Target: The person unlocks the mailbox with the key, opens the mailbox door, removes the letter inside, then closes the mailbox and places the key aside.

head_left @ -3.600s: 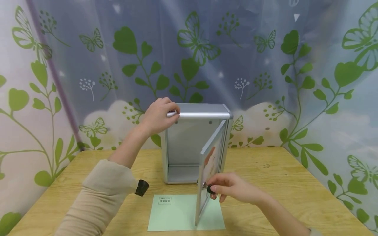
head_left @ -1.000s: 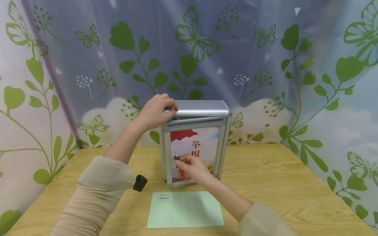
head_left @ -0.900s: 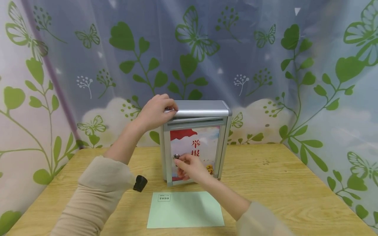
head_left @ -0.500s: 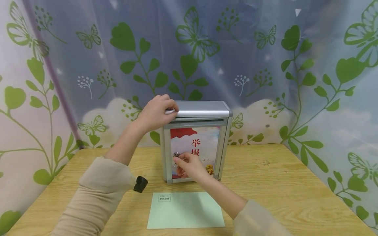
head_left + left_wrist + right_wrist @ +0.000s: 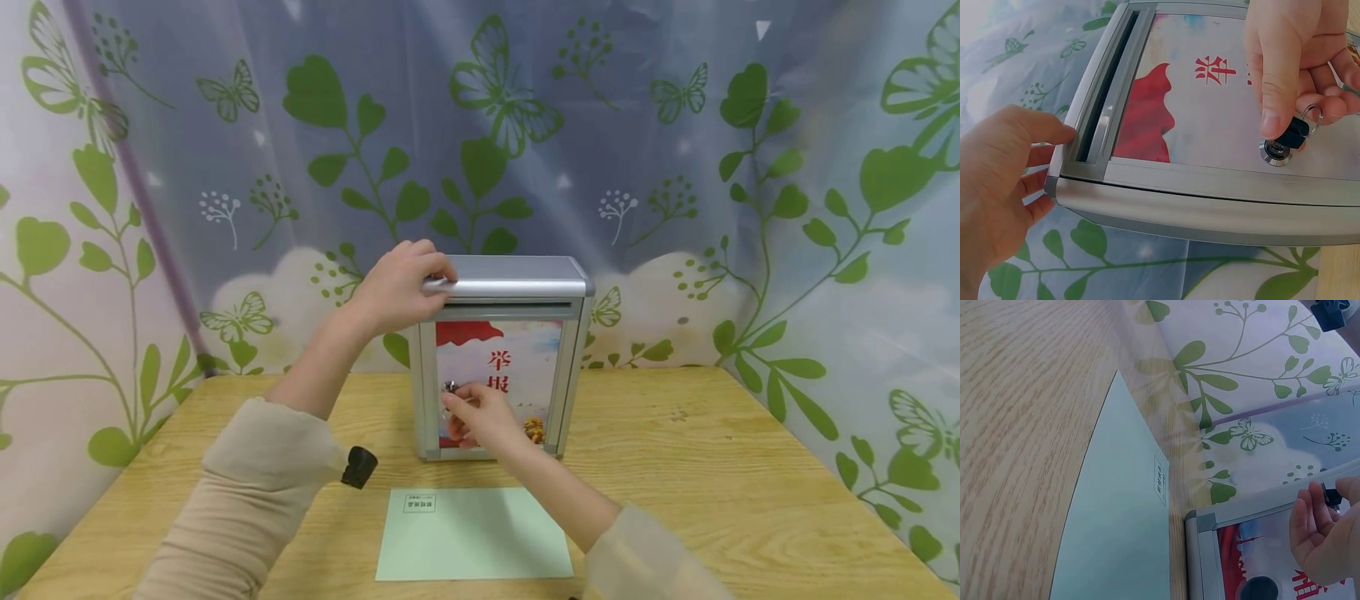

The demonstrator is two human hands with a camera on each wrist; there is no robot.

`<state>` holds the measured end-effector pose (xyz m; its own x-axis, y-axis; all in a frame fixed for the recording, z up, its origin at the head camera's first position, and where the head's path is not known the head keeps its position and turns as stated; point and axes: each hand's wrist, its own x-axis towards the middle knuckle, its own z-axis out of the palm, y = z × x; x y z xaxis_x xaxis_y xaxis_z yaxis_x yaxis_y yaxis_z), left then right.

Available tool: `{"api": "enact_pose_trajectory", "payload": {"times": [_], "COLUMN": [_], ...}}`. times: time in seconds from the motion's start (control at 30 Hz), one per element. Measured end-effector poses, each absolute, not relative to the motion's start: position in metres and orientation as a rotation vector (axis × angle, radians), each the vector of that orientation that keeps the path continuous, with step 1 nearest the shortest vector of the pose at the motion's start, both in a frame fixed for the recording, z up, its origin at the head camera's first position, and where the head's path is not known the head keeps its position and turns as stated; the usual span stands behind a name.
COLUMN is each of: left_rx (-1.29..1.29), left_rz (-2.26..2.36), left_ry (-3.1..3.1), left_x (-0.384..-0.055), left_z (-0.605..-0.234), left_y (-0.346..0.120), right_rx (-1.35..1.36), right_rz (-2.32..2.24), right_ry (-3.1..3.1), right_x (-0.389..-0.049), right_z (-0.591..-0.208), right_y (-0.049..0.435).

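A silver metal letter box stands upright on the table, its front door flush with the frame. A slot runs along the door's top, above a poster with red characters. My left hand holds the box's top left corner, thumb on the front edge and fingers over the top. My right hand pinches a black-headed key with a metal ring, seated in the round lock on the door's left side. The fingers partly cover the poster.
A pale green envelope-like sheet with a small printed box lies flat on the wooden table, in front of the letter box. Behind hangs a curtain printed with leaves and butterflies.
The door stood wide open at first, then slightly ajar, and now sits flush. My right hand has swung leftward with it, keeping the key. My left hand has stayed on the corner.
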<state>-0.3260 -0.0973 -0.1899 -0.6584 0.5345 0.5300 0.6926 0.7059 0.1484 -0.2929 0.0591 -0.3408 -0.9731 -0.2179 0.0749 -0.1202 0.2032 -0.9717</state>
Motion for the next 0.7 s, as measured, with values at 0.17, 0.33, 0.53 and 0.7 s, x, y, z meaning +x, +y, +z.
{"api": "enact_pose_trajectory", "payload": {"times": [0.17, 0.33, 0.53, 0.7], "left_rx": [-0.947, -0.943, -0.959, -0.951], "left_rz": [-0.46, -0.457, -0.39, -0.354], "left_ry": [-2.468, -2.477, -2.454, -2.458], "left_x": [-0.3253, -0.3242, -0.3231, -0.3217], "left_z": [-0.1898, -0.1895, -0.1892, -0.1892], "left_y": [-0.0979, -0.0974, -0.0956, -0.0938], "right_rx": [-0.312, -0.292, -0.282, -0.253], "right_rz": [-1.921, -1.932, -1.957, -1.988], "right_ry": [2.361, 2.352, 2.341, 2.319], "right_x": [-0.2934, -0.2938, -0.2947, -0.2943], "right_z": [-0.3405, -0.3404, -0.3411, -0.3425], "right_y": [0.0578, 0.0567, 0.0557, 0.0539]}}
